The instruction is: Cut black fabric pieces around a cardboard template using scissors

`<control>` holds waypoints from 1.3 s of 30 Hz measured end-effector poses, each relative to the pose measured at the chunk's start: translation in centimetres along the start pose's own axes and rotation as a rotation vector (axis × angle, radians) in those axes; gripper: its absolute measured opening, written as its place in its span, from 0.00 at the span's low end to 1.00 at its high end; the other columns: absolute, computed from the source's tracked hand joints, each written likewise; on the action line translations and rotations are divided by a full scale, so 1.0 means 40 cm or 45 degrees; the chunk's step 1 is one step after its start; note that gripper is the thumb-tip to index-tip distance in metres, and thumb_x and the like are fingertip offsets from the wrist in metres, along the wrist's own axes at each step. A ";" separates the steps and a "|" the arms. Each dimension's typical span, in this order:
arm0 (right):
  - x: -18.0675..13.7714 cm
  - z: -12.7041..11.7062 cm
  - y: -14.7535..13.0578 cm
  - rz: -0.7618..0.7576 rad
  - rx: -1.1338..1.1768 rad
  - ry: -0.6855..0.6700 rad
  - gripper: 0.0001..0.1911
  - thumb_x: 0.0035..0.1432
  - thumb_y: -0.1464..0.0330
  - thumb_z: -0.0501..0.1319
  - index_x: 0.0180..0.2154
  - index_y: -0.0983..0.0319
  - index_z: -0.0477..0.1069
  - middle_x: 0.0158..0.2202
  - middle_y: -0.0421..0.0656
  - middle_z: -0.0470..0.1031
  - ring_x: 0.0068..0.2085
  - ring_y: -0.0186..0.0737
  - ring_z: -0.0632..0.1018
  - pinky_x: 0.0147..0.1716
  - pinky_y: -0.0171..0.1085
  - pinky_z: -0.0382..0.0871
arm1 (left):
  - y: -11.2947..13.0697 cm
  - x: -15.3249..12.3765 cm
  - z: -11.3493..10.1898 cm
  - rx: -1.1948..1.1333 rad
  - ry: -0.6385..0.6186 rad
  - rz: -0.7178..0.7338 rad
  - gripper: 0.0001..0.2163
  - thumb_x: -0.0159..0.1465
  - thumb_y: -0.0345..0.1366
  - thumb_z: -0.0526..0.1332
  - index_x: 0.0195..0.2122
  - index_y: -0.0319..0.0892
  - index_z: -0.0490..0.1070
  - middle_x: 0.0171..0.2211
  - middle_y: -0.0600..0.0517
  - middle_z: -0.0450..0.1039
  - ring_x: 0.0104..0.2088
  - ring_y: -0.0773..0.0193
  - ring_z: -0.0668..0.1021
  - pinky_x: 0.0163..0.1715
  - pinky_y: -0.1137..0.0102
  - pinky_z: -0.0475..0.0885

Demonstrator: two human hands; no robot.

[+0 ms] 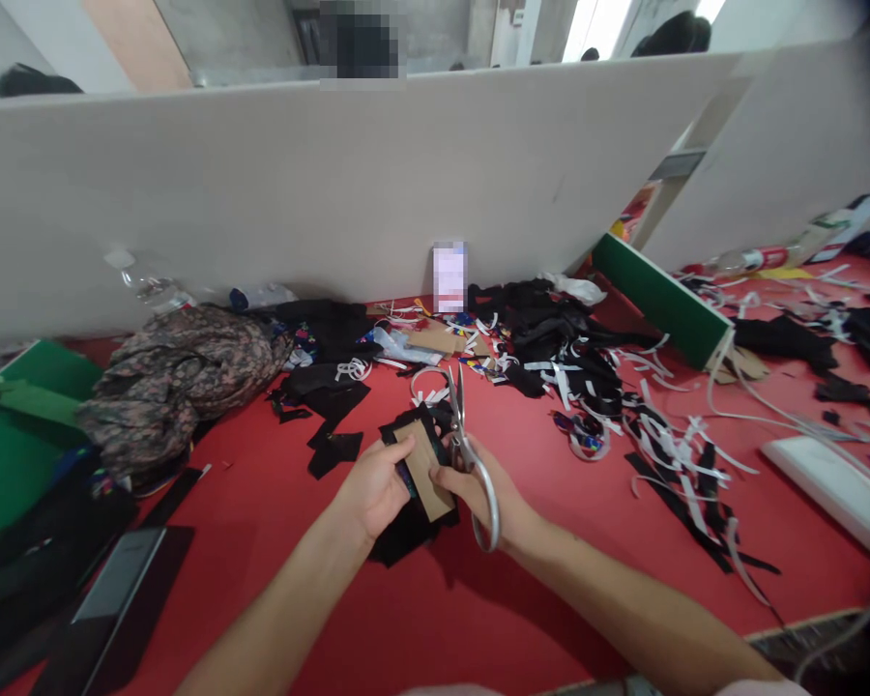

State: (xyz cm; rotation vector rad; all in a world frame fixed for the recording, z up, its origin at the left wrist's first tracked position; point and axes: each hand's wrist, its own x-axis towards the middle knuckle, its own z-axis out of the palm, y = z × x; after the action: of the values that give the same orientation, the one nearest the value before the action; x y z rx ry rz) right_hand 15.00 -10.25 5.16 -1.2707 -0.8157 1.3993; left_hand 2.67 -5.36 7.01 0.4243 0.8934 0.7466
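My left hand is closed on a stack made of a tan cardboard rectangle lying over black fabric, thumb on top of the cardboard. From the other side, my right hand presses a finger onto the cardboard's edge. The same hand carries metal scissors, blades pointing away from me and slightly apart, one big handle loop hanging below the fingers. Small black fabric pieces lie on the red table just left of the stack.
White and black strips are strewn at the right. A patterned cloth heap and a plastic bottle are at the left. A phone leans against the grey partition. A green divider stands back right; a white cable-fed box sits nearer.
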 end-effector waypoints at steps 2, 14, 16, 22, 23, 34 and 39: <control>-0.001 -0.001 0.004 -0.011 -0.001 0.003 0.19 0.42 0.66 0.64 0.36 0.59 0.59 0.26 0.34 0.63 0.26 0.32 0.66 0.25 0.32 0.60 | -0.002 0.002 -0.003 0.021 -0.012 0.036 0.10 0.57 0.27 0.57 0.40 0.36 0.70 0.36 0.42 0.75 0.37 0.56 0.77 0.38 0.63 0.71; -0.009 -0.003 0.004 -0.088 -0.056 -0.050 0.17 0.47 0.61 0.63 0.36 0.59 0.60 0.27 0.36 0.65 0.28 0.34 0.69 0.29 0.34 0.65 | 0.026 -0.022 0.005 0.164 0.032 0.202 0.10 0.53 0.28 0.61 0.37 0.37 0.70 0.31 0.47 0.75 0.30 0.61 0.77 0.31 0.68 0.72; -0.007 -0.007 0.001 -0.062 -0.115 -0.081 0.16 0.50 0.56 0.59 0.34 0.60 0.61 0.24 0.35 0.64 0.24 0.32 0.68 0.24 0.33 0.64 | 0.051 -0.022 -0.003 0.177 0.078 0.246 0.10 0.53 0.28 0.62 0.37 0.37 0.70 0.31 0.48 0.75 0.29 0.62 0.77 0.31 0.69 0.72; -0.011 -0.010 0.019 0.126 -0.121 -0.353 0.26 0.54 0.45 0.46 0.33 0.62 0.61 0.19 0.36 0.63 0.16 0.30 0.66 0.13 0.29 0.60 | 0.106 -0.014 -0.032 0.145 0.172 0.318 0.09 0.51 0.26 0.62 0.35 0.38 0.70 0.30 0.50 0.75 0.28 0.64 0.76 0.31 0.70 0.71; -0.014 -0.009 0.023 0.138 -0.123 -0.396 0.27 0.54 0.45 0.45 0.34 0.62 0.61 0.19 0.36 0.64 0.15 0.29 0.66 0.11 0.28 0.59 | 0.107 -0.012 -0.035 0.139 0.182 0.322 0.09 0.51 0.26 0.61 0.34 0.38 0.70 0.30 0.50 0.75 0.28 0.65 0.76 0.31 0.71 0.71; -0.024 -0.001 0.045 0.165 -0.083 -0.413 0.29 0.54 0.44 0.42 0.34 0.62 0.62 0.16 0.35 0.63 0.12 0.29 0.63 0.06 0.27 0.56 | 0.084 0.003 -0.031 0.138 0.204 0.352 0.11 0.50 0.28 0.63 0.36 0.38 0.69 0.29 0.50 0.74 0.27 0.65 0.75 0.29 0.71 0.70; -0.023 -0.003 0.048 0.113 -0.033 -0.413 0.27 0.56 0.45 0.42 0.34 0.62 0.62 0.14 0.34 0.61 0.11 0.28 0.62 0.07 0.27 0.56 | 0.079 0.000 -0.025 0.128 0.197 0.344 0.11 0.50 0.29 0.63 0.36 0.38 0.68 0.28 0.52 0.73 0.26 0.66 0.75 0.30 0.71 0.69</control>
State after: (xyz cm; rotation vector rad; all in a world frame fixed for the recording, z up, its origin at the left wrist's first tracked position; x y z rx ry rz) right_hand 14.57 -11.61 3.56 -1.1253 -1.0074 1.6989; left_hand 0.58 -3.19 8.37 0.5897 1.0335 0.9950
